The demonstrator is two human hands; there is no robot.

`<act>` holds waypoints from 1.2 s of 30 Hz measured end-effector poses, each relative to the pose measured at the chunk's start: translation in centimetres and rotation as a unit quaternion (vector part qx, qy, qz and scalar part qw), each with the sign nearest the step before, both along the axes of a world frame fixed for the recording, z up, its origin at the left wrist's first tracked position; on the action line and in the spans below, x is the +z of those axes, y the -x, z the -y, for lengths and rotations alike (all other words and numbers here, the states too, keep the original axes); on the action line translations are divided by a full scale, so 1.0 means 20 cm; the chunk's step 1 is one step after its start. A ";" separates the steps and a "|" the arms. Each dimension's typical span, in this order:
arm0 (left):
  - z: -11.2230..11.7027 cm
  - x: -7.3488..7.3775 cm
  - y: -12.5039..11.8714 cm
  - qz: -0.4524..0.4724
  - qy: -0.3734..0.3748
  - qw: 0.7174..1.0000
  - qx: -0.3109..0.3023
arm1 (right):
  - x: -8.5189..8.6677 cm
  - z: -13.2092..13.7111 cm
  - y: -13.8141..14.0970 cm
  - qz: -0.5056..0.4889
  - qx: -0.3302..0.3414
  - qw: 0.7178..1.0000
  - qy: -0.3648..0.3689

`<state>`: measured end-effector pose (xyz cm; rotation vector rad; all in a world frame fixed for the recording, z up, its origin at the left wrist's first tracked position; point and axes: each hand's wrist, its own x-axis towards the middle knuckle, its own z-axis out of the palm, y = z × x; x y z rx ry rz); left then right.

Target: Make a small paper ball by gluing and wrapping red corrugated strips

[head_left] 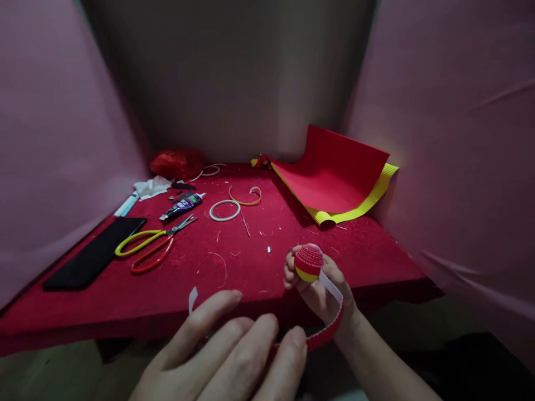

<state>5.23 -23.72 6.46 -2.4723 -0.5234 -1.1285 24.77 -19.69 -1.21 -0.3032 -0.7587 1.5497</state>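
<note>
A small dome of coiled corrugated paper (309,260), red on top with a yellow band below, sits in the fingers of my right hand (330,289). From its side a red corrugated paper strip (328,333) with a white back curves down toward my left hand (234,356). My left hand is close to the camera, with the strip passing between its fingers and thumb. A pale end of the strip (193,299) sticks up beyond the left forefinger. The strip's middle is hidden behind the left fingers. Both hands are at the table's front edge.
Scissors (161,245), a black phone (94,253) and a glue tube (183,206) lie left on the red cloth table (251,267). White rings of strip (224,210) and paper scraps are mid-table. Red and yellow corrugated sheets (343,178) curl at right; a red plastic bag (175,162) is behind.
</note>
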 end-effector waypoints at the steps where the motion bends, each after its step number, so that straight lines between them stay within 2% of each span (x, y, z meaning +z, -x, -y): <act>1: -0.01 0.01 0.01 -0.006 0.005 1.000 -0.005 | 0.00 0.00 0.00 0.003 -0.003 1.000 0.005; 6: -0.08 0.05 0.05 -0.042 0.066 0.997 -0.015 | 0.06 0.01 0.02 0.032 -0.060 0.997 0.040; 10: -0.15 0.04 0.08 -0.065 0.103 0.992 -0.015 | 0.08 0.00 0.02 0.054 -0.103 0.991 0.057; 15: -0.24 0.02 0.12 -0.077 0.114 0.990 0.012 | 0.06 -0.01 0.02 0.084 -0.189 0.977 0.044; 19: -0.30 0.01 0.13 -0.110 0.086 0.990 -0.003 | 0.02 -0.02 0.02 0.122 -0.253 0.959 0.046; 25: -0.25 0.02 0.08 -0.035 0.094 0.995 -0.027 | -0.02 -0.03 0.02 0.135 -0.265 0.954 0.039; 29: -0.23 0.02 0.05 -0.034 0.096 0.994 -0.046 | -0.04 -0.03 0.03 0.134 -0.261 0.955 0.036; 31: -0.28 0.01 0.03 -0.024 0.098 0.995 -0.023 | -0.02 -0.03 0.04 0.131 -0.268 0.954 0.043; 33: -0.36 -0.01 0.03 0.000 0.108 0.994 0.034 | 0.01 -0.05 0.05 0.113 -0.276 0.952 0.066; 34: -0.42 -0.02 0.05 0.005 0.098 0.992 0.073 | 0.02 -0.06 0.05 0.097 -0.272 0.954 0.086; 36: -0.56 -0.04 0.11 -0.002 0.145 0.963 0.228 | 0.06 -0.08 0.05 0.063 -0.263 0.953 0.136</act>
